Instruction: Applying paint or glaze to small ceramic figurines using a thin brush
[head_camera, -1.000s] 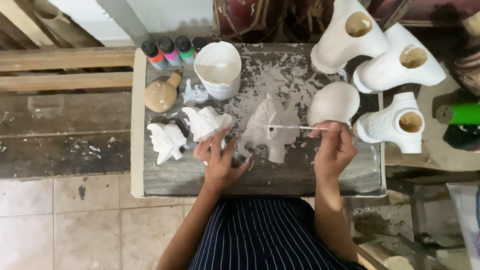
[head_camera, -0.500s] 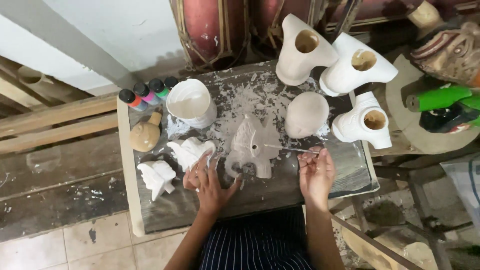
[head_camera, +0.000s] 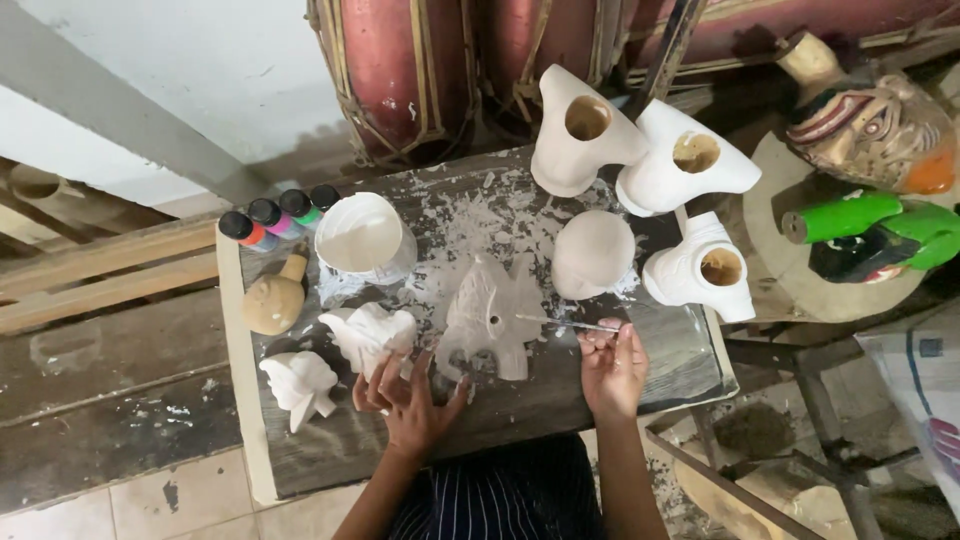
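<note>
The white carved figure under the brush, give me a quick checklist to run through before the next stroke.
1. Left hand steadying the carved figure: ok, fingers at its lower left edge.
2. Brush gripped in right hand: ok.
3. Brush tip on the figure: ok, it reaches the right side.
4. White paint bowl within reach: ok, upper left, uncovered.
5. Paint loaded on the brush: cannot tell.
6. Neighbouring small figure clear of the left hand: not ok, close beside the fingers.

We see a white carved figure (head_camera: 490, 315) lying flat between our hands, its lower edge just beside the left hand (head_camera: 408, 398). A thin brush (head_camera: 570, 323), pinched in the right hand (head_camera: 612, 365), touches its side.
</note>
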